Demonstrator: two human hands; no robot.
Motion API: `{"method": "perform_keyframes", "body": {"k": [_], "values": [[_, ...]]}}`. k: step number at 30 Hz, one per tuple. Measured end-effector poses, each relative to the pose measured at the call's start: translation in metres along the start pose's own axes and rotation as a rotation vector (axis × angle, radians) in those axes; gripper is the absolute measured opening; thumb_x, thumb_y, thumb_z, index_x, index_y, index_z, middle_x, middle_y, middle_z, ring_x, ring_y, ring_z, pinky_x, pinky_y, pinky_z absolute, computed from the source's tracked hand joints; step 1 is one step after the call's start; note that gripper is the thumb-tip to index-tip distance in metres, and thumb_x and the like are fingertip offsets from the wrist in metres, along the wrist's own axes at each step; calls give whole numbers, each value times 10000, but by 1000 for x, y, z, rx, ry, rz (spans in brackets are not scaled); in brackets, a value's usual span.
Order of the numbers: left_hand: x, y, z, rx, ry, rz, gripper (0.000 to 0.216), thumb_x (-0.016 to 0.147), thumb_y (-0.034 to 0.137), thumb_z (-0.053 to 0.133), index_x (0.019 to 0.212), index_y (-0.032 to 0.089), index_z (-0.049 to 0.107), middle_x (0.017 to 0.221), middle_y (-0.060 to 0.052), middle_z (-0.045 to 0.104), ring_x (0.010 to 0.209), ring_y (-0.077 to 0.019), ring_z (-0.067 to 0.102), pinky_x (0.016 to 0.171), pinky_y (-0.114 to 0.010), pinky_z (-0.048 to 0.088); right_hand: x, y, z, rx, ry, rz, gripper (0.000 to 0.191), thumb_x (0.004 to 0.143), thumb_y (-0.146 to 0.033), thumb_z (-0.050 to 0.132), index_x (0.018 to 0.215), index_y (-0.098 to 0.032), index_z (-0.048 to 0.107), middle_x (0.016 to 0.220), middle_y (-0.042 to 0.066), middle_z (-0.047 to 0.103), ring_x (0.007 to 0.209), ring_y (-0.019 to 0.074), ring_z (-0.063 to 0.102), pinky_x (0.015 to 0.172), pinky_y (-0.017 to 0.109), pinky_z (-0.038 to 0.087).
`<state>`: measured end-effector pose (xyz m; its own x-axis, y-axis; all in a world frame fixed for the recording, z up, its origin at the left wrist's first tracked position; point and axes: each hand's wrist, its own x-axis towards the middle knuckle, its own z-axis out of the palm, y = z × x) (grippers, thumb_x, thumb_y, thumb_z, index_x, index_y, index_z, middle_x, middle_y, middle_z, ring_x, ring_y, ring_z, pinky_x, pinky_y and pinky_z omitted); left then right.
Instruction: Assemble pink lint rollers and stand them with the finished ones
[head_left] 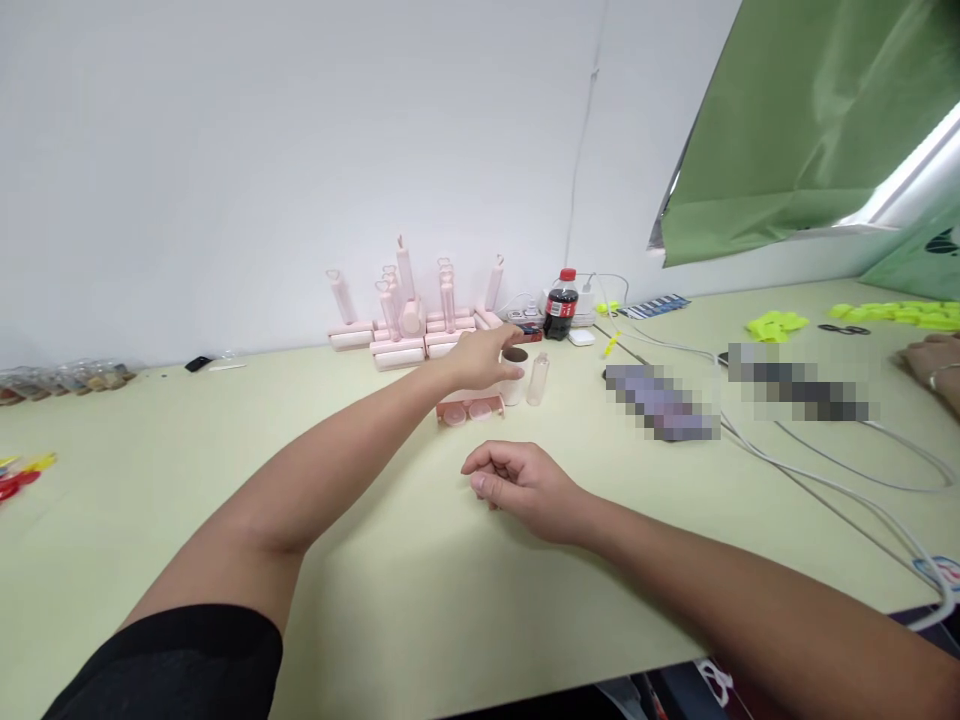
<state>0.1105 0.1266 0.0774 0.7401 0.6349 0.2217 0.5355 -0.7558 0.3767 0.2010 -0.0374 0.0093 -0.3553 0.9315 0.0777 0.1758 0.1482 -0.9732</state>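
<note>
My left hand [480,360] is stretched out over the table with thumb and fingers apart, open. Just beyond its fingertips stands a pale cup-like cylinder [513,388] with a brown top; whether they touch I cannot tell. Beside that cylinder is a small clear pinkish bottle [538,380], upright. Under my left wrist lies a pink holder [471,411] with two round openings. Nearer to me, my right hand [529,490] hovers low over the table, its fingers loosely bent with a gap to the thumb and nothing seen in them.
Several pink stands with upright tubes [397,352] line the wall. A cola bottle [561,305] stands right of them. White cables [750,450] cross the table [360,600] near a blurred phone-like thing [660,402]. Another person's hand [934,360] rests at the right, near scissors [844,329].
</note>
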Motion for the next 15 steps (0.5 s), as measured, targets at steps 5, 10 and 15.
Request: {"method": "perform_keyframes", "body": {"k": [5, 10, 15], "values": [[-13, 10, -23, -164, 238, -7, 517, 773, 367, 641, 1243, 239, 467, 1079, -36, 651, 989, -205, 606, 837, -333, 463, 5, 2, -4, -79, 65, 9, 151, 841, -326, 560, 871, -188, 614, 664, -22, 524, 581, 127, 492, 547, 261, 391], [-63, 21, -44, -495, 498, -41, 479, 738, 286, 644, 1154, 244, 410, 987, 1, 556, 727, -109, 581, 654, -257, 459, 22, 8, -19, -525, 169, 5, 252, 842, -302, 546, 1043, -188, 645, 840, 36, 658, 644, 163, 567, 617, 301, 432], [-139, 21, -22, -446, 367, -190, 543, 738, 372, 703, 1180, 250, 412, 959, -4, 582, 761, -135, 591, 671, -269, 477, 36, 14, -28, -799, 120, -33, 377, 864, -287, 529, 1213, -167, 603, 1246, 117, 644, 1083, 284, 604, 884, 386, 439]]}}
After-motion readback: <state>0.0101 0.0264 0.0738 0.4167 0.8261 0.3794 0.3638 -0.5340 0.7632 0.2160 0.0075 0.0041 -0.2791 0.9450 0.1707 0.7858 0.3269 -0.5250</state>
